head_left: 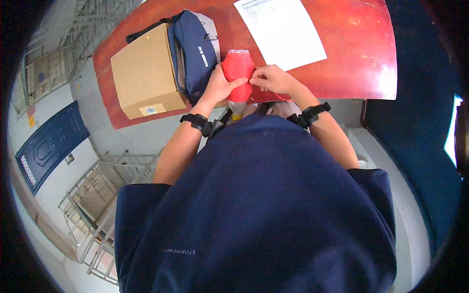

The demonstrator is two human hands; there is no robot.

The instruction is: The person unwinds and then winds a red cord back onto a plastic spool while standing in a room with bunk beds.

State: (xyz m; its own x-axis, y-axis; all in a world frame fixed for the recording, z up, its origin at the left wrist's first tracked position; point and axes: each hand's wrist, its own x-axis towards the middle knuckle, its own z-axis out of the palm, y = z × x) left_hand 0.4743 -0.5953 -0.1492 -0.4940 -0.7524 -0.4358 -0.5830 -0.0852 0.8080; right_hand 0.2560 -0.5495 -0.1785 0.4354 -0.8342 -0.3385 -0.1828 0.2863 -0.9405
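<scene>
Red string is wound thickly into a spool (238, 66) around a clear, bottle-like core, which shows at both ends. A yellow piece (236, 117) is visible by the core's near end. My left hand (221, 87) grips the spool from its left side, thumb laid across the windings. At the spool's right side, my right hand (272, 79) is closed in a pinch on the string. A loose length of red string (281, 96) trails below that hand near the table edge. Both wrists wear black straps.
On the red table (356, 58) a cardboard box (144, 73) and a dark blue and grey bag (198, 53) stand left of the spool. A printed white sheet (283, 34) lies beyond my right hand. Metal racks (105, 195) and a blue door (53, 144) are off to the left.
</scene>
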